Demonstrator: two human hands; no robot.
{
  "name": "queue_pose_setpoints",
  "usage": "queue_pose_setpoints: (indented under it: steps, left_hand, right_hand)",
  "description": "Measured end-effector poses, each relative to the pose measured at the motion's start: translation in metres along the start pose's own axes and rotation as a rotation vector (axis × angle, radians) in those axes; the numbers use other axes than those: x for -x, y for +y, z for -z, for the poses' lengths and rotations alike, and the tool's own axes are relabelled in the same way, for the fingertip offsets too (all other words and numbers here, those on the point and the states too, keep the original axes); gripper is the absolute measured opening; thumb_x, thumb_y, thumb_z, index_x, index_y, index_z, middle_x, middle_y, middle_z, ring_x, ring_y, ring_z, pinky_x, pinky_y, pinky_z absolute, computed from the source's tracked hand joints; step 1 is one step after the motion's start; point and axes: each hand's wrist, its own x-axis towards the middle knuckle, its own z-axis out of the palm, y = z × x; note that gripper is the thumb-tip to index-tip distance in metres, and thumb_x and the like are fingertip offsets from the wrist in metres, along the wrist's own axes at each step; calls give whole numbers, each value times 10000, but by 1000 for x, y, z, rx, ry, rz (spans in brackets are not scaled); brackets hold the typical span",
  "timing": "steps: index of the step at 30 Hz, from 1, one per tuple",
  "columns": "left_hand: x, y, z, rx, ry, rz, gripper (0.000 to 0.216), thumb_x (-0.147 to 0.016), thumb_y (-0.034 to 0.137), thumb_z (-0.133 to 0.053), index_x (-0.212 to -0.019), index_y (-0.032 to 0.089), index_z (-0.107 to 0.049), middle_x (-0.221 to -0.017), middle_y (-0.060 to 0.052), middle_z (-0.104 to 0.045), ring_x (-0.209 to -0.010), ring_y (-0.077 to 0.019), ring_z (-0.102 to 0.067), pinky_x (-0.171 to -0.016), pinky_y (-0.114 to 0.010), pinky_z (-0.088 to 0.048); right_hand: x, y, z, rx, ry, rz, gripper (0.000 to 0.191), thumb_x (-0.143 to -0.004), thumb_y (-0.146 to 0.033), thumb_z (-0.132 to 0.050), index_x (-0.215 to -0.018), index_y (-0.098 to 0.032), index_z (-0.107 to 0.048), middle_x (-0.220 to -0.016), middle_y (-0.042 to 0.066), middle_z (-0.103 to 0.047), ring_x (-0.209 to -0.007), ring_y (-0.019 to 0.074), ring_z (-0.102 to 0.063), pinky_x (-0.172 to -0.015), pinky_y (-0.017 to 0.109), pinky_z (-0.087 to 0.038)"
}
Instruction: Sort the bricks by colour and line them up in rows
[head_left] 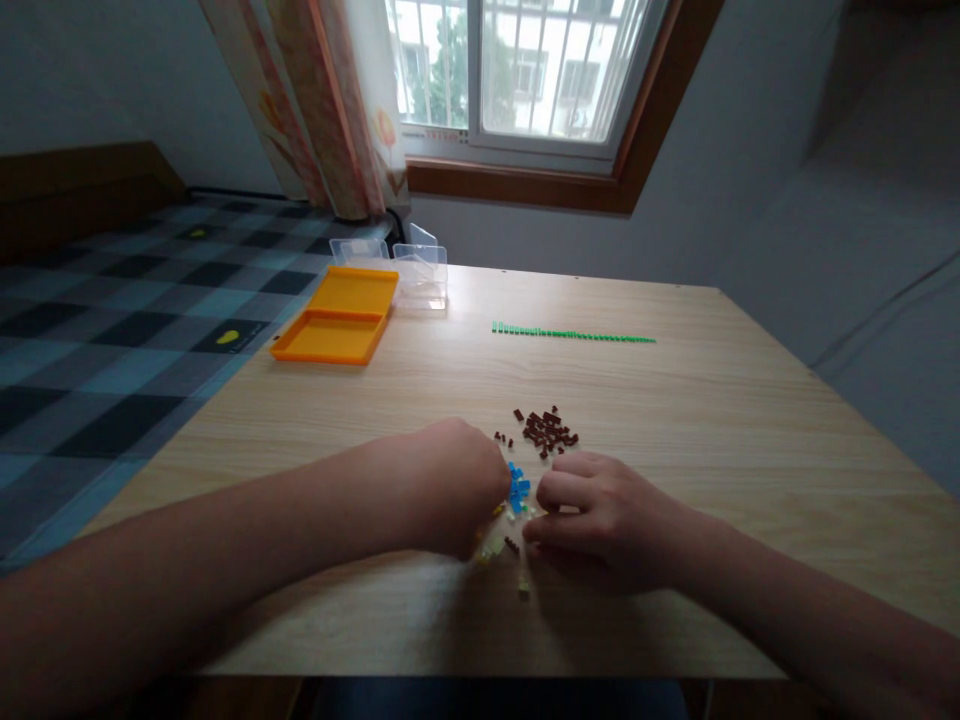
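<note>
My left hand [457,485] is bent over a small pile of bricks, its back toward me and its fingertips hidden beneath it. My right hand [600,515] is beside the same pile, fingers curled and thumb a little apart from the forefinger, with nothing visible between them. Blue bricks [518,488] lie between the two hands. Pale yellow bricks [492,548] are partly hidden by my left hand. A brown brick [511,545] and a yellowish brick [523,590] lie closer to me. Just beyond the hands is a heap of brown bricks [546,430].
Small green bricks [574,334] form a long row toward the back of the wooden table [675,400]. An orange case [334,335] lies unfolded at the back left, with clear plastic boxes [421,275] behind it. A checkered bed [150,300] adjoins the table's left side.
</note>
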Motion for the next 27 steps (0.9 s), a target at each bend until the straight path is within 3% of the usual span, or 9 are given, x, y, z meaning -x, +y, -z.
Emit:
queue_pose_setpoints:
  steps: [8, 14, 17, 22, 27]
  left_hand:
    - [4, -5, 16, 14, -81, 17, 192, -703, 348, -771, -758, 164, -772, -629, -85, -699, -579, -191, -643, -590, -273, -506]
    - [6, 0, 14, -19, -135, -46, 192, -708, 344, -768, -767, 162, -781, -610, -91, -695, -551, -199, -626, -555, -285, -496]
    - [4, 0, 12, -34, -127, -37, 126, -708, 270, -755, -766, 160, -777, -629, -91, -703, -558, -188, -632, -553, -267, -484]
    - [-2, -4, 8, -42, -120, -2, 108, -708, 242, -753, -754, 147, -775, -631, -105, -706, -530, -209, -631, -502, -281, -453]
    - [-5, -6, 0, 4, -13, 24, 51, -720, 195, -738, -689, 156, -749, -582, -88, -675, -537, -193, -624, -583, -287, -501]
  right_hand:
    - [1, -1, -2, -16, -7, 29, 153, -950, -322, -588, -1033, -246, -692, -840, 29, -610, -717, 170, -438, -620, 329, -255]
    - [5, 1, 3, -41, -24, 14, 146, -949, -301, -585, -1027, -228, -685, -843, 29, -613, -731, 169, -452, -644, 337, -291]
    - [5, 0, 2, -30, -24, 17, 177, -952, -333, -590, -1071, -232, -675, -862, 28, -618, -726, 165, -452, -638, 337, -290]
    - [6, 2, 2, -30, -80, 4, 109, -958, -264, -589, -976, -220, -687, -820, 25, -627, -739, 166, -463, -644, 328, -297]
    - [7, 5, 7, -111, -99, 39, 149, -968, -175, -549, -928, -203, -690, -795, 28, -663, -741, 163, -481, -658, 323, -317]
